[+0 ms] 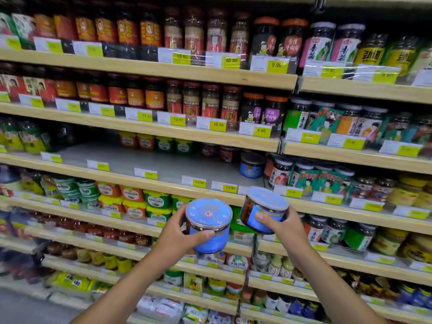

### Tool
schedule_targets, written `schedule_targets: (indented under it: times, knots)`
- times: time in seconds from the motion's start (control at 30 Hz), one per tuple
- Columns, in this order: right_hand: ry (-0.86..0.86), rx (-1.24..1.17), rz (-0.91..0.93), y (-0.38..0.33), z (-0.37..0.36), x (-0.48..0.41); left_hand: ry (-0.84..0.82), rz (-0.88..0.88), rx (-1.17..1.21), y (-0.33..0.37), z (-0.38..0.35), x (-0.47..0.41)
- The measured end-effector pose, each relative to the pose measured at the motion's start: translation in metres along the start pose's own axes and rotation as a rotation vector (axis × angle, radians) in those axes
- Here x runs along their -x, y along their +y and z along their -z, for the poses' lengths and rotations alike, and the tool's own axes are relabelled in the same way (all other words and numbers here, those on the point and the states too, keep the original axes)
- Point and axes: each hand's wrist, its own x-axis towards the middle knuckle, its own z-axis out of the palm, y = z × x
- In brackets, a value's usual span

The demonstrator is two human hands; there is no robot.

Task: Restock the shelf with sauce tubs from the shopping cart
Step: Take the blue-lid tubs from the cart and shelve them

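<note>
Blue-lidded tubs are held just before the front edge of the shelf (140, 160): left tub (208, 230) wrapped by left hand (175, 232), right tub (264, 210) by right hand (284, 226), fingers (263, 217) curled round sidewalls. Prob. stiff, weighty, slick; body grip advised, not lid.

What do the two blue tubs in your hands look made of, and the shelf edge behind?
Left-hand tub: seemingly clear glossy plastic; dark sauce shows above the blue label, lid translucent. Right-hand tub: same look. Shelf edge: pale wood-grain, matte, maybe laminate.
</note>
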Motion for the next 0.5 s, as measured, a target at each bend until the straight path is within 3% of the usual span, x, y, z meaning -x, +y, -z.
schedule_targets:
  times: [0.2, 0.5]
  knots:
    - [0.002, 0.010, 0.032, 0.000, -0.011, -0.055, 0.046, 0.017, 0.028, -0.019, 0.006, -0.045]
    - [0.202, 0.060, 0.036, 0.006, -0.042, -0.105, -0.076, 0.013, 0.046, -0.041, 0.019, -0.105]
